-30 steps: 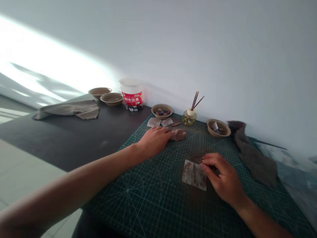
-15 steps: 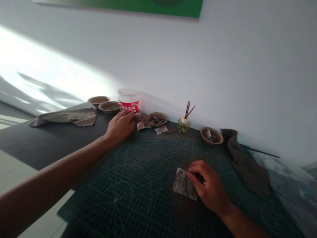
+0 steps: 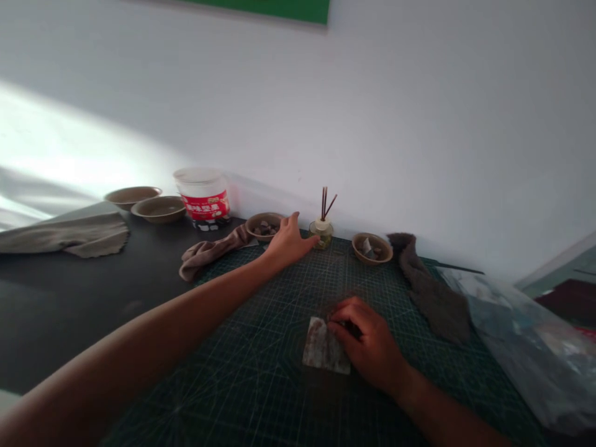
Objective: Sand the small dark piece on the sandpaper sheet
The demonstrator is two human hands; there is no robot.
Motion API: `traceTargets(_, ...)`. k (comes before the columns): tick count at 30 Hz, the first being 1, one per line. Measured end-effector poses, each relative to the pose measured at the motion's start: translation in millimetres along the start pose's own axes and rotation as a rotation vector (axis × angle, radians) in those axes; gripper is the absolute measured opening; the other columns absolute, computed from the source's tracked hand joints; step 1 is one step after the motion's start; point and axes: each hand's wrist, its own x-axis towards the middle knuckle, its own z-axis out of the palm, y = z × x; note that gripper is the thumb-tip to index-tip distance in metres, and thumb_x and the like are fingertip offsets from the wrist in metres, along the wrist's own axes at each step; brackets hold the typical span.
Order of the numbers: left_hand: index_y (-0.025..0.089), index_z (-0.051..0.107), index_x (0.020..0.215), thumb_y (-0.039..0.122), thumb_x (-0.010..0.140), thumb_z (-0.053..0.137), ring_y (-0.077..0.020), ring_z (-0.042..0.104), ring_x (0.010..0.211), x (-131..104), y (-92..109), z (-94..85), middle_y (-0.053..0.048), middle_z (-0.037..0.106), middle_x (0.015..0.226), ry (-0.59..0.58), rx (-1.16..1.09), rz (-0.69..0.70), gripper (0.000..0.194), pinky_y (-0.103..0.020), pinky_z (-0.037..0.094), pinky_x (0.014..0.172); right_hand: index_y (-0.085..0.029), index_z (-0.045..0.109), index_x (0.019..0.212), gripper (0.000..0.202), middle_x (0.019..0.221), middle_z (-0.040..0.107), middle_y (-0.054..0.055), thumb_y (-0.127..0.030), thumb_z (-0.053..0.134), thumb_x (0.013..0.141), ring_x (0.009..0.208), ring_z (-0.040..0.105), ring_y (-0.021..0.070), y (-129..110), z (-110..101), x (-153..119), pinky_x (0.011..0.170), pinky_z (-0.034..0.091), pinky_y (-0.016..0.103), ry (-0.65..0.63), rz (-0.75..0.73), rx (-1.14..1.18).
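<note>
My left hand (image 3: 291, 241) is stretched out over the back of the green cutting mat (image 3: 261, 323), fingers apart, between a bowl of stone pieces (image 3: 264, 227) and a glass diffuser bottle (image 3: 321, 234) with dark sticks. Its thumb is close to the bottle; whether they touch is unclear. My right hand (image 3: 361, 338) is pinched at the upper right corner of a flat, brown-stained whitish piece (image 3: 326, 347) lying on the mat. What its fingertips hold there is too small to name.
A brown cloth (image 3: 212, 248) lies before a red-labelled tub (image 3: 202, 198). Two bowls (image 3: 161, 210) and a beige cloth (image 3: 88, 234) are at left. Another bowl (image 3: 371, 249), a dark cloth (image 3: 433, 295) and clear plastic (image 3: 526, 347) are at right.
My left hand has moved right, from the tub to near the diffuser, leaving the brown cloth behind. My right hand stays at the flat piece. The view has turned right.
</note>
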Motion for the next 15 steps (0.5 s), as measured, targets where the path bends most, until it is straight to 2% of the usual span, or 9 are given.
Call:
traceTargets(3, 0.013, 0.034, 0.145, 0.068, 0.077, 0.063, -0.0358, 0.056, 0.128, 21, 13, 24.6, -0.024, 0.044, 0.147, -0.024, -0.006, -0.070, 0.093, -0.040, 0.048, 0.098, -0.022, 0.065, 0.089, 0.005, 0.095, 0.069, 0.004, -0.023, 0.064, 0.094, 0.090, 0.066, 0.0187, -1, 0, 0, 0.081, 0.053, 0.032, -0.007, 0.025, 0.010)
traceTargets(6, 0.016, 0.046, 0.134, 0.068, 0.075, 0.064, -0.0355, 0.061, 0.121, 30, 21, 36.4, -0.020, 0.056, 0.135, -0.046, -0.003, -0.108, 0.080, -0.039, 0.049, 0.094, -0.022, 0.065, 0.089, 0.005, 0.096, 0.069, 0.004, -0.021, 0.064, 0.093, 0.092, 0.066, 0.0184, -1, 0, 0, 0.083, 0.052, 0.032, -0.014, 0.025, 0.015)
traceTargets(10, 0.017, 0.054, 0.121, 0.065, 0.078, 0.062, -0.0350, 0.064, 0.114, 32, 22, 37.2, -0.018, 0.063, 0.124, -0.044, 0.007, -0.149, 0.065, -0.040, 0.049, 0.093, -0.023, 0.065, 0.090, 0.004, 0.095, 0.069, 0.004, -0.022, 0.064, 0.093, 0.092, 0.066, 0.0189, -1, 1, 1, 0.083, 0.052, 0.033, -0.011, 0.022, 0.024)
traceTargets(15, 0.014, 0.051, 0.124, 0.063, 0.080, 0.060, -0.0380, 0.060, 0.118, 29, 10, 30.1, -0.022, 0.059, 0.127, 0.007, 0.026, -0.224, 0.067, -0.044, 0.049, 0.095, -0.022, 0.066, 0.091, 0.004, 0.095, 0.068, 0.004, -0.019, 0.065, 0.093, 0.093, 0.065, 0.0182, -2, 0, 1, 0.085, 0.051, 0.032, -0.022, 0.010, 0.016)
